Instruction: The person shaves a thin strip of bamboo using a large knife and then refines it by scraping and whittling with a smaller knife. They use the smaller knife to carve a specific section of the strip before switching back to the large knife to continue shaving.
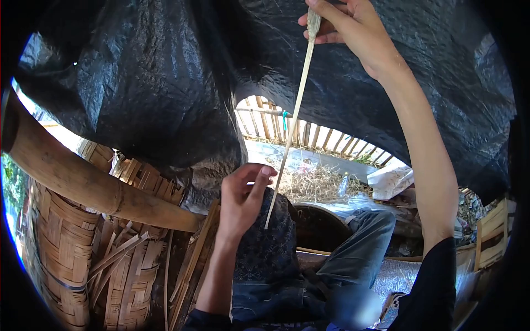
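Observation:
Raised at the top of the view, my right hand (350,25) grips the wide, fibrous upper end of a long, thin, pale bamboo strip (298,102). The strip slants down and left, tapering to a free lower tip in front of a dark patterned cloth (265,243) over my lap. Lower down, my left hand (243,193) has its fingers curled, with thumb and index tips close together. Those fingertips are right beside the strip's lower half; I cannot tell whether they pinch anything.
A thick bamboo pole (83,171) crosses the left side above woven bamboo baskets (63,243) and loose split pieces. Black plastic sheeting (154,71) hangs ahead. Beyond it are straw (314,182), a clear bottle (343,186) and a slatted fence (265,118). A round dark basin (317,223) sits by my knee.

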### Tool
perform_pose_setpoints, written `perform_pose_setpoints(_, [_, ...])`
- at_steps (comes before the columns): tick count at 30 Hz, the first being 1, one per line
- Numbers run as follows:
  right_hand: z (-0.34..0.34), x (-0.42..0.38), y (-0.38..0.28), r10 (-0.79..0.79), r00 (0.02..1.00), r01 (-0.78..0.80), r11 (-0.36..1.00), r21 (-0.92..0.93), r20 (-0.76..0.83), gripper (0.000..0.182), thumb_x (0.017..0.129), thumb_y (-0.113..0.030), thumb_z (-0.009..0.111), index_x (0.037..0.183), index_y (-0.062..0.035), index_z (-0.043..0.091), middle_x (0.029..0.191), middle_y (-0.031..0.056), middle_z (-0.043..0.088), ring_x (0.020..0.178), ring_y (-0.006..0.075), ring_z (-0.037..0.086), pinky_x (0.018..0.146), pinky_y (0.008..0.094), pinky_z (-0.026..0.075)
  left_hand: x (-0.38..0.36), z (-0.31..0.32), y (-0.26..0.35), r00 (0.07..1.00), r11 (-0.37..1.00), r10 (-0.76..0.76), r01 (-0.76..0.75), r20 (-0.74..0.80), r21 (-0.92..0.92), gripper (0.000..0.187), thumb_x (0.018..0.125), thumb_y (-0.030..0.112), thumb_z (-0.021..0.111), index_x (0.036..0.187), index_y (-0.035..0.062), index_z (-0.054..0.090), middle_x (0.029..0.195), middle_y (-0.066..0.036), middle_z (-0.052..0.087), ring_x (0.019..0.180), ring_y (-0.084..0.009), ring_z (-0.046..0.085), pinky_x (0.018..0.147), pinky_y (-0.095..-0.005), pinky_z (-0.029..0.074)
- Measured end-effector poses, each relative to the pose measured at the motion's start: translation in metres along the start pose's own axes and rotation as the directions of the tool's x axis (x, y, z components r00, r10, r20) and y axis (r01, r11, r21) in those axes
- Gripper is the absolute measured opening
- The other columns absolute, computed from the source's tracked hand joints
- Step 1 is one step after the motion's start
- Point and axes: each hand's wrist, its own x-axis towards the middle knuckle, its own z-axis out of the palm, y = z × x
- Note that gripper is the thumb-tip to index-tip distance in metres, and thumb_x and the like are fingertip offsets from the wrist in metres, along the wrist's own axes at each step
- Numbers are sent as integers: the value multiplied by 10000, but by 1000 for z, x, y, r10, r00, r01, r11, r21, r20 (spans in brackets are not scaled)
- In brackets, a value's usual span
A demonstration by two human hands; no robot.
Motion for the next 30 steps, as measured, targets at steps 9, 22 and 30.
perform_pose_setpoints(9, [39,-1,-15,17,999,-11,987,160,-31,181,947,-173,546,967,7,550,824,108,639,684,178,649,627,296,567,-17,-41,20,980,968,-114,146,164,-204,277,943,233,559,1006,-21,652,847,-80,672,709,-122,611,682,-297,489])
perform_pose_setpoints(22, [167,-198,82,566,711,-700,622,350,417,309,967,-252,494,1081,33,450,838,143,655,776,205,679,676,313,604,-198,-162,7,625,759,-651,528,431,381,220,885,165,644,895,-50,687,812,-140,701,785,-158,681,715,-303,536])
perform_pose_setpoints(30, [213,-273,141,703,465,-877,283,388,538,204,965,-221,516,1009,-27,470,902,132,640,829,234,682,739,356,593,-225,-138,-38,477,498,-842,867,250,24,284,879,204,667,955,-69,647,764,-107,676,741,-148,664,647,-266,530])
